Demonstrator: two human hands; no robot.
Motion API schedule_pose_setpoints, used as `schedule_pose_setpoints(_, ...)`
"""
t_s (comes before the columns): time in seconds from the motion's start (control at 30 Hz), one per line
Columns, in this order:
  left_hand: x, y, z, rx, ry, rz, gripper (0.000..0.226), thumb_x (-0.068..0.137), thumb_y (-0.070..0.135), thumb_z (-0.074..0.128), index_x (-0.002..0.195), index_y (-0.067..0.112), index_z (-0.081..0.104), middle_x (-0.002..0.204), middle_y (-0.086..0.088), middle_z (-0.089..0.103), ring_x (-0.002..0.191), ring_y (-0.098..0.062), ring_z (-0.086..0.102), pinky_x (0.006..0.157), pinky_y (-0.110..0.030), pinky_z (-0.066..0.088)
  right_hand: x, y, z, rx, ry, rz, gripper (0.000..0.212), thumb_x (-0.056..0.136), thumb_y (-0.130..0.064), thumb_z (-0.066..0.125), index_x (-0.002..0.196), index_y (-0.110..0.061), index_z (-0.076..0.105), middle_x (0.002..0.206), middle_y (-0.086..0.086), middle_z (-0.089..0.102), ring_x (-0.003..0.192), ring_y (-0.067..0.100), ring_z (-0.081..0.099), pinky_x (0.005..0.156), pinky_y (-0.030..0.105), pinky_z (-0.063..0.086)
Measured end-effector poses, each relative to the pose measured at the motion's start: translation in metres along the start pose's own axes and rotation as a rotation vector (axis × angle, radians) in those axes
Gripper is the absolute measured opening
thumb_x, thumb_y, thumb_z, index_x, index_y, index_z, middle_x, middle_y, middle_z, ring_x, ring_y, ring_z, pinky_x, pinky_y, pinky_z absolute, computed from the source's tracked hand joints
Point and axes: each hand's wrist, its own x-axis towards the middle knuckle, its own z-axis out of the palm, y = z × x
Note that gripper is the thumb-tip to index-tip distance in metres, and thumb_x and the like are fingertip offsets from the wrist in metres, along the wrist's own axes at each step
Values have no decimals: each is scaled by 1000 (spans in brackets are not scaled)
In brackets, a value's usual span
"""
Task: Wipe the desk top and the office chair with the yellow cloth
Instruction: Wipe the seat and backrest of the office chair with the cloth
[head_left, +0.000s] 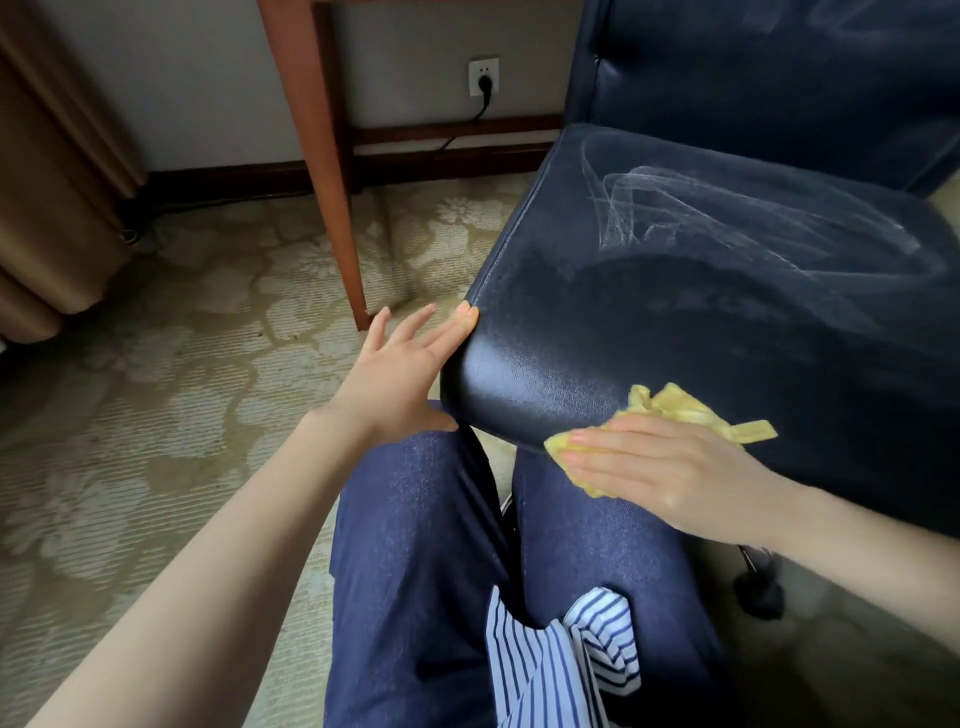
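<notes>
1. Our striped shirt and jeans fill the frame's lower centre.
2. Our right hand, fingers straight and together, presses the cloth flat on the chair's front edge, lower right.
3. Our left hand, fingers spread, touches the chair's left corner.
4. Desk leg stands upper left on carpet.

Crumpled yellow cloth: bunched on the near front edge of the seat, part pinned flat under the right hand.
Dark navy padded leather-look office chair: seat glossy at the front lip, whitish streaks across the rear half; backrest upright behind.
Reddish-brown wooden desk: only 1 tapered leg shows, left of the chair.
</notes>
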Motion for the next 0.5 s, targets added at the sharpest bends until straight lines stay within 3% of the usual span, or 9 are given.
schedule_pose_setpoints(0.2, 4, -5, 12, -332, 100, 9, 114, 62, 17, 83, 151, 30, 12, 156, 6, 24, 144, -18, 21, 116, -51, 10, -27, 16, -16, 31, -36, -22, 28, 98, -8, 46, 116, -7, 68, 133, 3, 57, 123, 17, 54, 99, 37, 44)
schedule_pose_setpoints(0.3, 8, -9, 19, -440, 162, 37, 109, 59, 9, 80, 150, 23, 22, 147, -4, 40, 135, -26, 35, 114, -42, 24, -17, 21, -18, 45, -33, -9, 32, 102, -14, 41, 116, -9, 69, 131, 1, 58, 124, 16, 53, 100, 37, 44)
schedule_pose_setpoints(0.4, 7, -7, 23, -471, 181, 31, 108, 61, 0, 77, 150, 23, 21, 150, 2, 36, 128, -24, 38, 109, -26, 25, 6, 34, -17, 156, 2, 108, 34, 102, -24, 40, 119, -9, 66, 129, 3, 59, 126, 16, 50, 106, 36, 39)
schedule_pose_setpoints(0.5, 6, -4, 22, -475, 165, 14, 106, 63, -4, 71, 151, 25, 18, 152, 13, 27, 116, -20, 37, 100, -17, 24, 41, 59, -13, 271, 33, 339, 37, 98, -31, 47, 125, -9, 59, 130, 3, 58, 129, 13, 44, 112, 34, 31)
